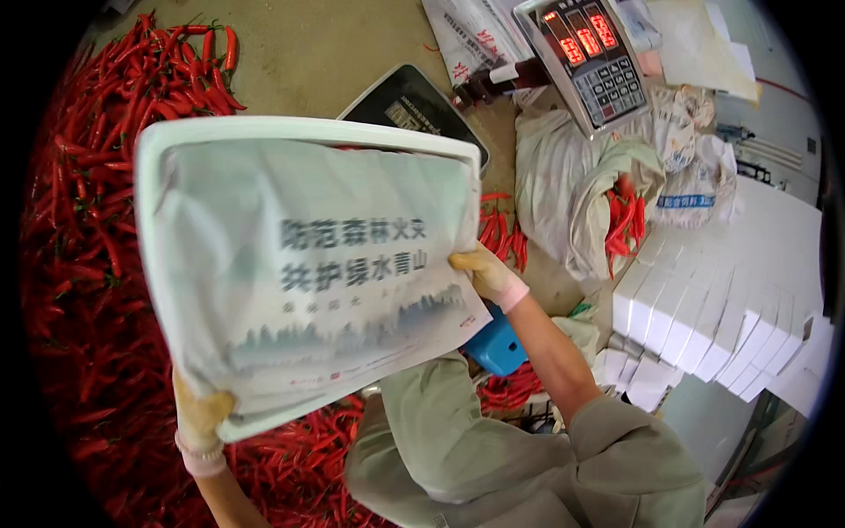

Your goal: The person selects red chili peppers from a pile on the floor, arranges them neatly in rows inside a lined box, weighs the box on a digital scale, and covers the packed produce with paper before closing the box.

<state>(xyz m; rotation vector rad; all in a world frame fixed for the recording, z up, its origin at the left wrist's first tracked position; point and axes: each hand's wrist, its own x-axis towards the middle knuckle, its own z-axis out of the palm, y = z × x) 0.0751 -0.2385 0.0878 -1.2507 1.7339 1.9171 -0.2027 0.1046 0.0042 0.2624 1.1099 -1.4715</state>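
Observation:
A white foam box (pixel 146 218) is held up before me, tilted. A printed sheet (pixel 251 191) with writing and a forest picture lies over its top. My left hand (pixel 201 409), in a yellowish glove, grips the lower left corner of the box. My right hand (pixel 487 272), gloved the same way, holds the right side, its thumb on the sheet's edge. A little red shows under the sheet along the box's far rim; the rest of the contents is hidden. Behind the far rim is the black platform of a digital scale (pixel 412 109), partly covered by the box.
Red chili peppers (pixel 92 224) are heaped on the floor at left and below the box. The lit scale display (pixel 587 59) stands at upper right. Beside it a woven sack (pixel 561 191) spills peppers. White foam boxes (pixel 713 284) are stacked at right. A blue plastic stool (pixel 498 343) is near my knee.

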